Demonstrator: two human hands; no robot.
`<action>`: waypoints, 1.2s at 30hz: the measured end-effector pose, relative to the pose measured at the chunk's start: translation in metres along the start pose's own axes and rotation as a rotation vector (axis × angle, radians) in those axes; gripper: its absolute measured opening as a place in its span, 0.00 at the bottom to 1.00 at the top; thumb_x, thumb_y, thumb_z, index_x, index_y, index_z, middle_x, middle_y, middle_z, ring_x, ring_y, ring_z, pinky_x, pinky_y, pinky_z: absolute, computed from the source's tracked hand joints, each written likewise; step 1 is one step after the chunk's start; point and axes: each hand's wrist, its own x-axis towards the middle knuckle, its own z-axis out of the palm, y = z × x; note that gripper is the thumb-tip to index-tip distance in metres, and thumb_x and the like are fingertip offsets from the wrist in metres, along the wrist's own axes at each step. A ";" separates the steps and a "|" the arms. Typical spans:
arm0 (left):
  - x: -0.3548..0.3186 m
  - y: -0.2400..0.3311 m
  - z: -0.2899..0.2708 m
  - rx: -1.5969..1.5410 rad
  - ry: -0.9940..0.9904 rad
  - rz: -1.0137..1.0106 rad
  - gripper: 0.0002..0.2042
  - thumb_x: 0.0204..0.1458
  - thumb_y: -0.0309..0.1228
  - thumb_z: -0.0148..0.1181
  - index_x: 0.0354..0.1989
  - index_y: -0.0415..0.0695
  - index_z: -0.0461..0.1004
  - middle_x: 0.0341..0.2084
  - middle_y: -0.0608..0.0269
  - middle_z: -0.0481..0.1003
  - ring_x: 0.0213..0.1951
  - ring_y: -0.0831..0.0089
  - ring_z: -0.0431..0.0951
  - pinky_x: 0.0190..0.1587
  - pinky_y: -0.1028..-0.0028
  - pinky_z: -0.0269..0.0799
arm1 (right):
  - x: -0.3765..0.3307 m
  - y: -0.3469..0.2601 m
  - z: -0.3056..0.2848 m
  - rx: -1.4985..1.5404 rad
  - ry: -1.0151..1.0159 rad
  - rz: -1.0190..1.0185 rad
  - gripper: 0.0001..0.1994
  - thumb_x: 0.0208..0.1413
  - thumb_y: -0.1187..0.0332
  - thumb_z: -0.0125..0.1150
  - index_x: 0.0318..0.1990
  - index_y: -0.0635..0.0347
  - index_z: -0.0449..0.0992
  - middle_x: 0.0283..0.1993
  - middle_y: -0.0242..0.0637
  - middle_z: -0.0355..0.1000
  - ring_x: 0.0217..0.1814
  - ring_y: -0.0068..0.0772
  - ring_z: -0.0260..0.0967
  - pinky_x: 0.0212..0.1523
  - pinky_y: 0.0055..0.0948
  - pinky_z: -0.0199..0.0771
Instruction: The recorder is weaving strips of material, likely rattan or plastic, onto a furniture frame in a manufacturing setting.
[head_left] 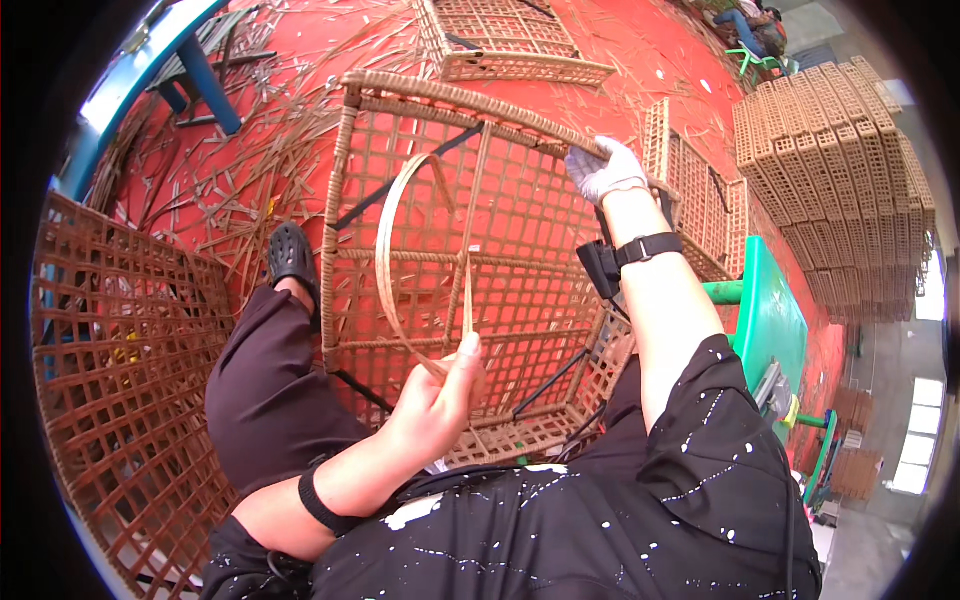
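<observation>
In front of me stands an open woven rattan basket frame [400, 262], its lattice panels tan-brown with thick wrapped edges. My left hand [436, 398], bare, is closed in a pinch on a long pale rattan strip [384, 262], which loops up and curls back over the lattice. A straight length of strip also rises from the thumb toward the middle crossbar. My right hand [606, 170], in a white glove, is closed around the wrapped top edge of the basket frame at its far right corner. Black diagonal rods show inside the frame.
Another lattice panel [130, 400] stands at my left. More woven frames [510, 68] lie farther off on the red floor, among scattered strip scraps. A tall stack of woven baskets [835, 180] rises at right, beyond a green stool [770, 325]. A blue table [140, 95] is far left; a seated person is far right.
</observation>
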 end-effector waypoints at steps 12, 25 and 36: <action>0.005 0.010 -0.013 -0.028 -0.008 0.365 0.28 0.66 0.38 0.27 0.09 0.44 0.52 0.08 0.69 0.55 0.15 0.78 0.54 0.22 0.76 0.53 | -0.136 -0.036 0.004 0.089 -0.523 -0.290 0.12 0.52 0.69 0.60 0.42 0.62 0.69 0.42 0.44 0.72 0.46 0.43 0.70 0.48 0.44 0.75; -0.130 0.053 -0.010 -0.120 0.038 0.336 0.29 0.65 0.40 0.28 0.07 0.48 0.50 0.07 0.67 0.52 0.16 0.73 0.56 0.22 0.74 0.54 | -0.334 -0.003 -0.143 -0.732 -0.396 -0.346 0.23 0.56 0.50 0.55 0.44 0.66 0.73 0.39 0.41 0.76 0.38 0.31 0.75 0.40 0.28 0.75; -0.136 0.072 0.021 -0.057 0.117 0.269 0.27 0.64 0.40 0.34 0.08 0.48 0.50 0.08 0.70 0.48 0.17 0.74 0.54 0.23 0.75 0.53 | -0.342 -0.065 -0.203 -1.914 -0.033 -1.475 0.31 0.44 0.46 0.62 0.56 0.41 0.64 0.55 0.36 0.66 0.59 0.40 0.61 0.61 0.44 0.52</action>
